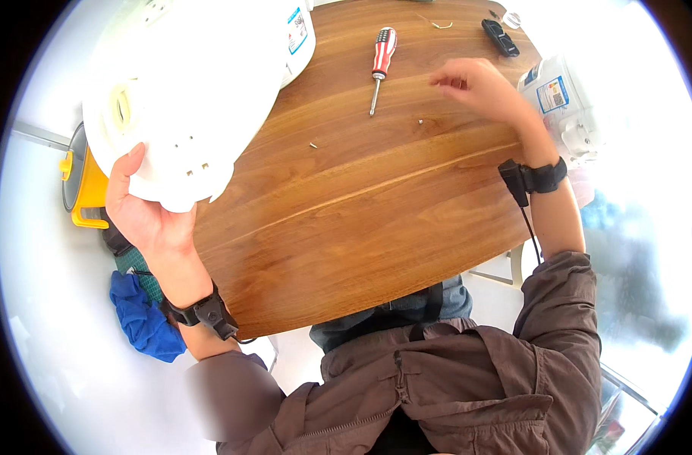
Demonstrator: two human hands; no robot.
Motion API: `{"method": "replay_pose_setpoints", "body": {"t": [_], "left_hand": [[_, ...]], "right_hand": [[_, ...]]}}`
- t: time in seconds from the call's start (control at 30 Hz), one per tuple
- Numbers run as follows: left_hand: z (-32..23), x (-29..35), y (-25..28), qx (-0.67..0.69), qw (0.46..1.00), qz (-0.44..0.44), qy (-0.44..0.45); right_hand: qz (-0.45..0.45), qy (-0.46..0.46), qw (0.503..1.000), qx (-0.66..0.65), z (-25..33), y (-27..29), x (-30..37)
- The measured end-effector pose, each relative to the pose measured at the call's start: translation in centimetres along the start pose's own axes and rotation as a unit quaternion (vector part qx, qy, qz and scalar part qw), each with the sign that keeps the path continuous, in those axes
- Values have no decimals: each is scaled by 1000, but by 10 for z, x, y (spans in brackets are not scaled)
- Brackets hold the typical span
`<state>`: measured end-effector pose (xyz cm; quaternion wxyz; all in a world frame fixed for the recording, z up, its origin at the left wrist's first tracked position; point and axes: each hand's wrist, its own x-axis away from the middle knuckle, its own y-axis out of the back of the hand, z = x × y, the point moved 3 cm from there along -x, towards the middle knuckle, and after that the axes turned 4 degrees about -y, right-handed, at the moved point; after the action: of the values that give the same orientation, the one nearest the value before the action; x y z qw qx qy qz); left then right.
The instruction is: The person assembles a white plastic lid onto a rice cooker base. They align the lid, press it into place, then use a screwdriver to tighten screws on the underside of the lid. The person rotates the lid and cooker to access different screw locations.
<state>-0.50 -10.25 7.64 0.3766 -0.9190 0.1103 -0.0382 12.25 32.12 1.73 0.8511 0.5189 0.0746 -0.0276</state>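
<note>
My left hand (150, 216) grips the lower edge of a large white plastic appliance part (209, 114), thumb on its face and fingers behind. That face has an oval recess and several small holes. Over the right half of the wooden table, my right hand (479, 89) hovers with its fingers bent together; anything between them is too small or hidden to make out. To its left lies a screwdriver (383, 61) with a red, white and dark handle, its tip toward me. A small screw (313, 145) rests at mid-table, and another small screw (420, 122) lies below the right hand.
Past my right wrist stands a clear plastic container (562, 95) with a blue-and-white label. A black object (501, 38) is at the far right of the table (346, 235). Left of the table are a yellow-and-grey container (88, 182) and a blue cloth (145, 322).
</note>
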Motion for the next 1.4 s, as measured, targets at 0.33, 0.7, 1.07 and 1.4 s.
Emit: {"method": "replay_pose_setpoints", "body": {"t": [0.33, 0.7, 1.07, 1.4], "left_hand": [[11, 0, 1, -28, 999, -12, -13], [28, 3, 17, -54, 998, 37, 5], [83, 27, 20, -78, 980, 86, 161], [118, 46, 17, -83, 969, 99, 212]], "right_hand": [[87, -17, 987, -136, 14, -40, 14], [13, 31, 996, -83, 29, -45, 3], [-369, -49, 888, -271, 48, -12, -9], [-126, 78, 962, -228, 153, -44, 11]]}}
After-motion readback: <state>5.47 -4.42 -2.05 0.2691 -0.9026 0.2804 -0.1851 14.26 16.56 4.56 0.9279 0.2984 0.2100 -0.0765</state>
